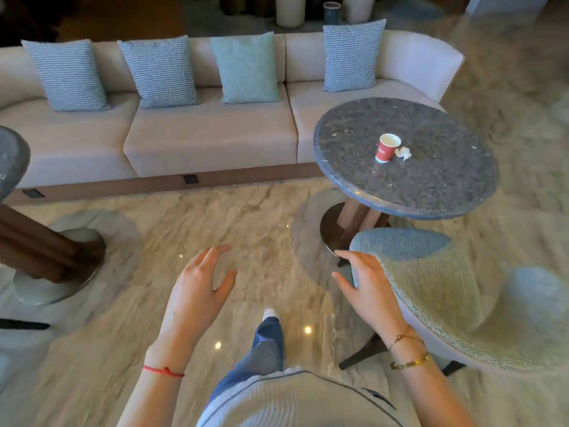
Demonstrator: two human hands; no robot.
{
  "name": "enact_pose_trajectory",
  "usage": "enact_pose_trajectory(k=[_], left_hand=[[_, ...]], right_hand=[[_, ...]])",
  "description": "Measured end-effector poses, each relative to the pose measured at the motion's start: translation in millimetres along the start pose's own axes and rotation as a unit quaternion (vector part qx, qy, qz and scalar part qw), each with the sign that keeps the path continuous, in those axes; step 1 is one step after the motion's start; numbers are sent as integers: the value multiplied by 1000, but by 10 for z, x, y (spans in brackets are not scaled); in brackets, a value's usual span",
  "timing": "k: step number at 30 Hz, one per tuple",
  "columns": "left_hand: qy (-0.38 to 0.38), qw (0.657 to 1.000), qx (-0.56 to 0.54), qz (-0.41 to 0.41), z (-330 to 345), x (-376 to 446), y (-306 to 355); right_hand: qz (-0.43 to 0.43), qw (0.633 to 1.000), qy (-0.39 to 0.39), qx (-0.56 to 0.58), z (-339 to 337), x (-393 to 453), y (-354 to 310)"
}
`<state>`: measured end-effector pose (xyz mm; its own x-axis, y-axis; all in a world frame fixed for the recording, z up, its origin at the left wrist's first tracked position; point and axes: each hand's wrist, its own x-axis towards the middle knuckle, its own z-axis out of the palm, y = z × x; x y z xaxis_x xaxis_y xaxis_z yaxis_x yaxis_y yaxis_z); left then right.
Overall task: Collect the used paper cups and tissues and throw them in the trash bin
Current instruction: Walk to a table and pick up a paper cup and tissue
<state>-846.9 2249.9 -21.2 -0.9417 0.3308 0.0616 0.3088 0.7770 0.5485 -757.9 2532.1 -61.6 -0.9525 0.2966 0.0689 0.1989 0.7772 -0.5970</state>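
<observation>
Currently both hands are out in front at waist level, palms facing each other, holding nothing. Left grip (200,278): fingers spread and slightly curled, thumb apart from the fingers, pointing forward over the marble floor (246,217). A red string bracelet (163,371) sits on that wrist. Right grip (366,282): also spread, index finger extended forward, thumb out to the inside; its outer side lies against or just beside the back edge of the blue-green woven chair (437,291) — contact can't be confirmed. Gold bracelets (408,349) sit on the right wrist.

Task items are ahead of the right grip and well apart from it: a red paper cup (386,147) stands upright, mouth open, near the middle of the round dark stone desk (431,186). A crumpled white tissue (404,153) lies just beside the cup, on its right, possibly touching. The chair sits between the right grip and that desk.

Ahead of the left grip, far off, a beige sofa (209,137) carries four cushions (246,69). Off to the left grip's outer side is the pedestal of a second desk (12,161). No trash bin visible.
</observation>
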Motion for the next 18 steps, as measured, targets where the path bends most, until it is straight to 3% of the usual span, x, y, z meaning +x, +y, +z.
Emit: enact_pose_trajectory(k=[10,18], left_hand=[[-77,986,-7,148,175,2649,218],[-147,964,-47,218,943,4046,749]], right_hand=[[100,989,105,6,-139,1816,118],[183,973,138,3,-304,2673,721]])
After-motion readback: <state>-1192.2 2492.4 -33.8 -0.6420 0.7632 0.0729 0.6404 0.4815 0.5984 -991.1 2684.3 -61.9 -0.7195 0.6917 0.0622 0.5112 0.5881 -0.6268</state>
